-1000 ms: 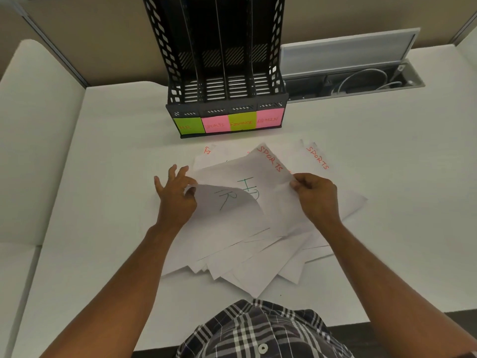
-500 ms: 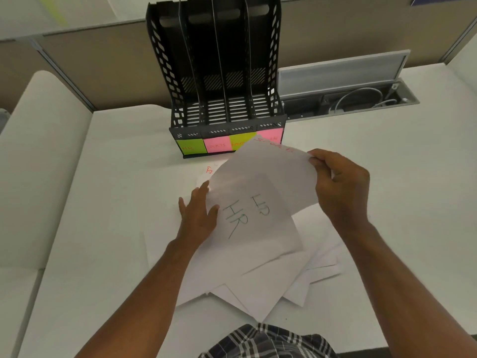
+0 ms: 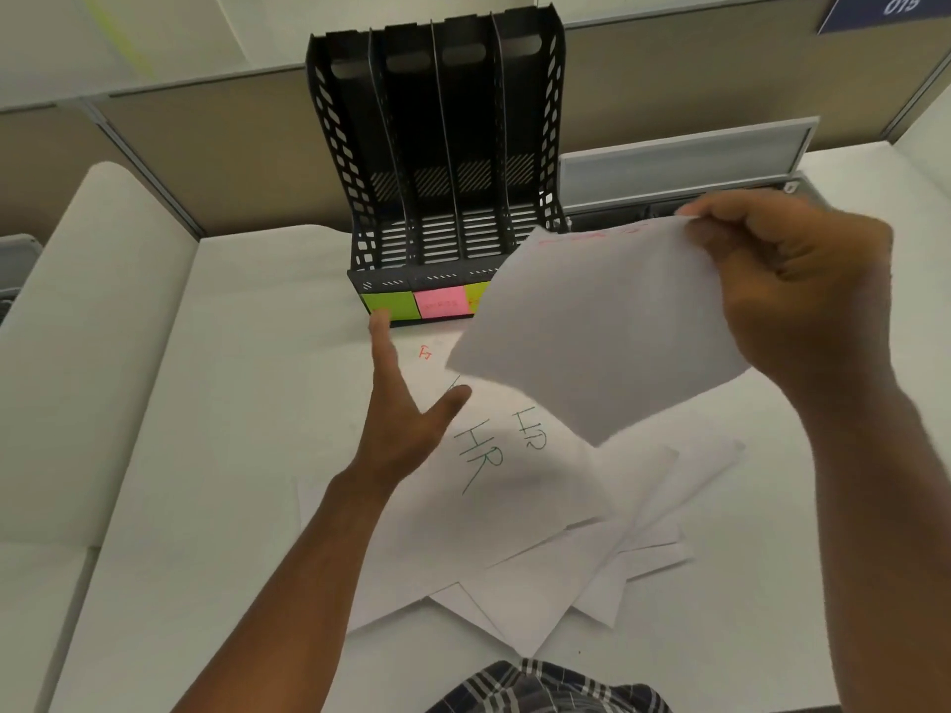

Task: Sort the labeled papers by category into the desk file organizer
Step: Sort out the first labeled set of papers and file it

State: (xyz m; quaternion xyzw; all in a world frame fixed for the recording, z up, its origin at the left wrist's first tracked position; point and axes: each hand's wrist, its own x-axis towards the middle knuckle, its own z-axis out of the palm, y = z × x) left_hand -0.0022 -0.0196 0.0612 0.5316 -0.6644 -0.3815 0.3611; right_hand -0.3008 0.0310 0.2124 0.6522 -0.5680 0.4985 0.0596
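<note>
A black file organizer (image 3: pixel 437 146) with several upright slots stands at the back of the white desk, green and pink sticky labels (image 3: pixel 417 303) along its front. My right hand (image 3: pixel 803 295) is shut on a white sheet with red lettering (image 3: pixel 597 326), held in the air in front of the organizer's right side. My left hand (image 3: pixel 406 409) is open, fingers stretched toward the green label, its thumb resting on the loose pile of papers (image 3: pixel 514 532). The pile's top sheet reads "HR" in green (image 3: pixel 478 455).
An open cable tray with a raised grey lid (image 3: pixel 684 162) lies right of the organizer. A beige partition wall (image 3: pixel 206 146) runs behind the desk. A second desk surface (image 3: pixel 77 326) adjoins on the left. My plaid shirt (image 3: pixel 545 687) shows at the bottom edge.
My right hand has lifted the red-lettered sheet up and to the right, off the pile. My left hand let go of the papers and reached forward toward the organizer.
</note>
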